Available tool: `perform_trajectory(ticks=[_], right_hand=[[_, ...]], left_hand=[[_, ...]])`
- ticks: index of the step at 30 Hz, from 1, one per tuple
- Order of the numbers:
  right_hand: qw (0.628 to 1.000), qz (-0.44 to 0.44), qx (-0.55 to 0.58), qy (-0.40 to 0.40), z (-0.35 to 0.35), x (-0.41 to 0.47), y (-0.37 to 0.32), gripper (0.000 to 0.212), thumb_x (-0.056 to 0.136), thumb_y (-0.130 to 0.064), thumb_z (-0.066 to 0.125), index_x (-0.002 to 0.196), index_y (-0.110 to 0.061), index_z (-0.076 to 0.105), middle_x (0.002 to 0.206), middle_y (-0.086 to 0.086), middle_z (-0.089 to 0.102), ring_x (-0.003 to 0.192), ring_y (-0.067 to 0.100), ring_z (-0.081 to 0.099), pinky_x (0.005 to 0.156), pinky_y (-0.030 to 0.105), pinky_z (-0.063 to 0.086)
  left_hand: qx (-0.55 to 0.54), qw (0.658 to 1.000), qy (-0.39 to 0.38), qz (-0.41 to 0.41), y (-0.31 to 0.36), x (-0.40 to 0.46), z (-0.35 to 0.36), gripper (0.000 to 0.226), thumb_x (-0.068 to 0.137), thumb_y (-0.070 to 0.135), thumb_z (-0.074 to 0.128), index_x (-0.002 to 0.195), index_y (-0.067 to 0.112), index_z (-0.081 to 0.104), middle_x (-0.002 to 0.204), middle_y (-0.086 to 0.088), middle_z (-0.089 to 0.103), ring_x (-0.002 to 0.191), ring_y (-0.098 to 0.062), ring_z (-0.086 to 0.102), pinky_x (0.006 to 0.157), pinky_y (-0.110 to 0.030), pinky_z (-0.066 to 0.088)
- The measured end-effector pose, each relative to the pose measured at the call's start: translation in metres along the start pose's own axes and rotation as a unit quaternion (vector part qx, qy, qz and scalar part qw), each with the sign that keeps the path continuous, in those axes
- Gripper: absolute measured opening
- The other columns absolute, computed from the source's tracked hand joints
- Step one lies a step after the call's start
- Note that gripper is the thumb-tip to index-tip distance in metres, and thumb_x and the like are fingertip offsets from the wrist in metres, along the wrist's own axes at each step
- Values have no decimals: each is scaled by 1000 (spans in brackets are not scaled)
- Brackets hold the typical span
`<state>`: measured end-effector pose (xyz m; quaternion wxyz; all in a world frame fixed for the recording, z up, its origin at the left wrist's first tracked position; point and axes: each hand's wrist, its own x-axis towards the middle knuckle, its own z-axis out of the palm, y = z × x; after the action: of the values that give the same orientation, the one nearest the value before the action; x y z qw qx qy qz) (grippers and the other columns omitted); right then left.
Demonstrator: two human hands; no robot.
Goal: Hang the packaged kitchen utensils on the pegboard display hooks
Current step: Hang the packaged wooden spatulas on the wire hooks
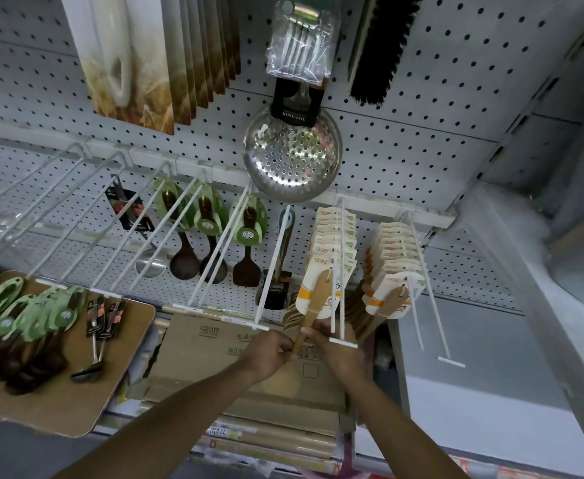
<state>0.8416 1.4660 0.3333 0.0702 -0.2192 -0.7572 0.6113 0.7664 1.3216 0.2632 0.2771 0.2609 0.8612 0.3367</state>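
Observation:
A light wooden utensil [313, 307] on a white and orange card hangs at the front of a white double-wire hook [338, 271], ahead of a row of the same packs [333, 236]. My left hand [269, 352] pinches the lower end of its handle. My right hand [332, 347] grips the handle from the right, just under the hook's front tag. A second hook to the right carries another row of the same packs [392, 257]. At the left, a wooden board [76, 402] bears dark wooden spoons in green cards [31, 312] and steel ladles [100, 326].
Several bare white hooks [76, 209] stick out at the left. Dark spoons, a spatula and a ladle [211, 236] hang at the back. A steel skimmer [292, 157], a brush [380, 46] and cutting boards [152, 57] hang above. Cardboard boxes [221, 344] lie below.

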Motion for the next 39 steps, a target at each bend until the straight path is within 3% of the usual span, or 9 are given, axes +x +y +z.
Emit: perform_trajectory(ticks=[4,8,11,13,18,25,31,36,39], right_hand=[[999,-6,-46,3,-2,-1,1,31,81,2,73,59,-17,61,50,-15,58,53,-5,54,54,8,38],[992,-16,-122,3,-7,-7,6,25,83,-11,76,72,-31,68,68,-19,67,71,-11,61,67,8,45],[989,11,-144,9,-10,-14,16,15,84,-20,76,98,-25,75,96,-8,75,95,7,68,90,31,53],[983,25,-181,16,-12,-19,20,22,86,-22,73,107,-19,72,105,0,75,102,17,68,93,40,53],[960,-34,-279,8,-12,-38,5,27,92,-18,65,119,-18,63,108,1,71,98,14,66,89,36,54],[895,-178,-408,-16,3,-56,-17,39,92,-17,58,131,-17,53,129,1,53,119,20,50,94,26,42],[840,-258,-475,-44,33,-70,-34,57,87,-20,58,141,-23,41,136,-3,46,125,18,42,101,40,46],[817,-300,-490,-49,65,-87,-51,56,85,-23,61,138,-23,43,132,-4,48,120,18,46,91,32,51],[812,-315,-488,-61,90,-98,-58,57,85,-24,59,139,-22,41,133,-4,46,122,18,43,96,32,49]], left_hand=[[33,999,4,22,3,-4,-1,11,91,32,65,93,26,74,90,5,73,83,-12,65,76,-29,51],[78,996,23,45,2,-13,-6,20,92,35,59,106,29,72,107,11,73,96,-8,67,84,-26,52],[117,991,40,56,1,-21,-11,27,94,34,56,117,30,69,116,14,70,106,-7,65,92,-23,50],[144,986,50,64,0,-27,-16,31,94,32,55,123,31,65,123,14,67,112,-9,63,95,-26,49],[202,967,113,109,3,-54,-41,41,94,31,52,134,36,52,132,15,57,118,-10,56,93,-30,51],[283,918,237,145,2,-102,-79,49,89,37,57,136,31,47,130,12,55,119,-13,51,94,-35,51],[336,890,276,140,-10,-152,-108,46,89,40,53,133,29,49,133,10,52,124,-15,48,100,-38,45],[366,879,285,109,-27,-190,-132,46,86,41,54,130,28,51,131,8,53,123,-19,50,101,-41,44],[358,880,297,95,-42,-216,-145,45,85,40,56,128,29,53,130,10,54,121,-17,51,99,-40,45]])
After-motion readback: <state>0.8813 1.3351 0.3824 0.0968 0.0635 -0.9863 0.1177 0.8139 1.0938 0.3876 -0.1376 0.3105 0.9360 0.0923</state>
